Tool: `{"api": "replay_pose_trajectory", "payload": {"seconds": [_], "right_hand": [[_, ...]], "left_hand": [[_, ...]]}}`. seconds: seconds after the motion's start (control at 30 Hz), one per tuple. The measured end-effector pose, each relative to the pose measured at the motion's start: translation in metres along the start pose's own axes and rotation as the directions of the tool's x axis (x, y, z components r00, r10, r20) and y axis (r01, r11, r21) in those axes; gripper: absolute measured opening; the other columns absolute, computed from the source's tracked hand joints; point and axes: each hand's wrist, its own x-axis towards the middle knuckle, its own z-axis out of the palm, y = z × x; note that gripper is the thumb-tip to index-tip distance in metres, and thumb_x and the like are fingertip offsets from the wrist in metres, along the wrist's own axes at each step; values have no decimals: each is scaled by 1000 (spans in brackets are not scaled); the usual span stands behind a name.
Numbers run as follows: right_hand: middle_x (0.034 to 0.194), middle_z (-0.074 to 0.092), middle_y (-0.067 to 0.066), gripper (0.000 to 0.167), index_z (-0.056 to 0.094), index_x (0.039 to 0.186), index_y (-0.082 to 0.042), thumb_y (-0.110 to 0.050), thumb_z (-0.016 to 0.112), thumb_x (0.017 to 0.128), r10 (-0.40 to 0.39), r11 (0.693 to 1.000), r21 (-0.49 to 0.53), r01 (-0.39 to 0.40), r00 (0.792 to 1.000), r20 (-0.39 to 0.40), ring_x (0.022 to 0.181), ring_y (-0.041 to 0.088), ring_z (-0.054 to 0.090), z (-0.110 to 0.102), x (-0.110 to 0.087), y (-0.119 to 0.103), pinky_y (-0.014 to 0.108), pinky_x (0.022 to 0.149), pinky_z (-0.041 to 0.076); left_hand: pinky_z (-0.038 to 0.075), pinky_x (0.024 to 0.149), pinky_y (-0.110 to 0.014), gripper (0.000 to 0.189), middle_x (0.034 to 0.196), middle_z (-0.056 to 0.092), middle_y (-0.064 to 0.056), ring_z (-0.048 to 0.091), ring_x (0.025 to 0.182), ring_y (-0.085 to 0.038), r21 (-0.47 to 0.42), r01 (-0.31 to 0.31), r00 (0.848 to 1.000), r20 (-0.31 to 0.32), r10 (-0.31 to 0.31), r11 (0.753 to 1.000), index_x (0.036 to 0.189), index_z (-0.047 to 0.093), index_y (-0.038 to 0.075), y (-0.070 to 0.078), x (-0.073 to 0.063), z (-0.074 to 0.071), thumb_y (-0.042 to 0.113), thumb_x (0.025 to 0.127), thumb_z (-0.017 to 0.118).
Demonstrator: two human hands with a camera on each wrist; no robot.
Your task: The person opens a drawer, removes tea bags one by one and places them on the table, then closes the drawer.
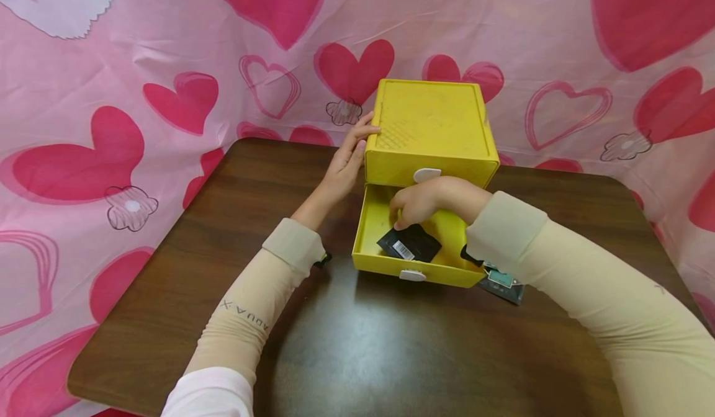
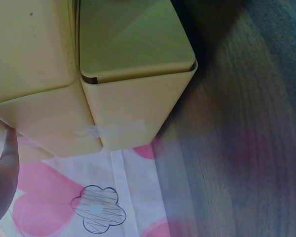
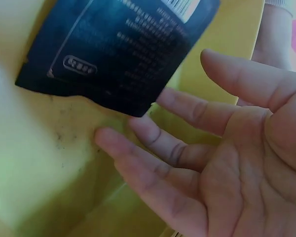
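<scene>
A yellow two-drawer box (image 1: 432, 119) stands on the brown table, its lower drawer (image 1: 416, 268) pulled out and its upper one closed. Inside the lower drawer lies a black packet (image 1: 419, 243) with a white barcode label; small pale print shows on it in the right wrist view. My right hand (image 1: 421, 200) reaches down into this drawer. Its fingertips (image 3: 145, 129) are at the edge of the packet (image 3: 113, 54), with the thumb apart from it; whether they touch is unclear. My left hand (image 1: 349, 159) rests against the left side of the box, fingers extended.
Another dark packet (image 1: 503, 290) with a teal label lies on the table right of the drawer, partly behind the right sleeve. White pull tabs (image 1: 412, 275) stick out from the drawer fronts. A pink heart-patterned cloth (image 1: 184, 44) hangs behind the table (image 1: 184, 268).
</scene>
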Motion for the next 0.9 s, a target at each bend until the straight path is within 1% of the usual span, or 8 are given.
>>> {"api": "replay_pose_trajectory", "payload": {"seconds": [0.1, 0.23, 0.43, 0.47, 0.57, 0.7, 0.8, 0.9], "right_hand": [[116, 58, 12, 28, 60, 119, 1, -16, 53, 98, -17, 1000, 11, 17, 1000, -2, 103, 25, 51, 1, 1, 1, 38, 91, 43], [97, 56, 8, 13, 61, 103, 0, -9, 57, 95, -47, 999, 1, 47, 999, -10, 88, 21, 49, 1, 1, 3, 33, 79, 42], [86, 52, 6, 5, 60, 93, -1, 0, 55, 94, -105, 994, -1, 105, 994, -42, 79, 19, 48, 0, -1, 4, 29, 72, 40], [86, 52, 5, 5, 59, 92, -1, 1, 55, 94, -112, 994, 12, 113, 993, -46, 78, 18, 47, 0, -2, 5, 27, 71, 39], [88, 50, 7, 7, 57, 93, -1, 2, 51, 96, -101, 986, 127, 104, 994, -28, 68, 15, 44, 0, -3, 6, 24, 62, 39], [94, 49, 9, 8, 55, 100, -2, 0, 47, 99, -69, 956, 288, 65, 998, 3, 56, 13, 37, 1, -3, 7, 23, 53, 36], [98, 49, 10, 9, 56, 103, -4, -2, 47, 100, -72, 949, 308, 69, 997, 0, 59, 14, 38, 1, -3, 8, 23, 53, 36], [99, 51, 9, 10, 58, 104, -4, -2, 49, 100, -96, 953, 286, 98, 995, -22, 67, 16, 43, 2, -3, 9, 25, 56, 39]], "left_hand": [[32, 110, -40, 29, 154, 15, -29, 25, 142, -32, 7, 1, 1000, -2, -1, 1000, 128, 36, -16, 0, 0, 0, -7, 102, 27], [33, 110, -40, 29, 154, 15, -29, 25, 141, -33, 3, 1, 1000, -3, -1, 1000, 128, 36, -16, -2, 0, 0, -7, 102, 27], [32, 110, -40, 29, 154, 15, -29, 26, 141, -32, 3, -5, 1000, -3, 5, 1000, 128, 37, -16, -2, 0, 0, -7, 102, 28], [33, 110, -40, 29, 154, 15, -29, 26, 141, -31, 5, -3, 1000, -5, 3, 1000, 128, 37, -16, -2, 0, 0, -7, 102, 28], [34, 109, -41, 29, 155, 15, -29, 27, 141, -30, 10, 4, 1000, -6, -4, 1000, 128, 37, -16, -2, 0, 0, -7, 102, 27], [34, 109, -41, 28, 154, 16, -29, 27, 141, -31, 19, 0, 1000, -8, 0, 1000, 128, 37, -15, -2, 0, -1, -7, 102, 27], [34, 109, -41, 28, 154, 16, -30, 27, 141, -32, 20, -8, 1000, -9, 9, 1000, 128, 37, -16, -3, 0, -1, -7, 102, 28], [33, 109, -41, 28, 154, 16, -29, 27, 141, -31, 12, -9, 1000, -6, 9, 1000, 128, 37, -15, -3, 0, -1, -7, 102, 28]]}}
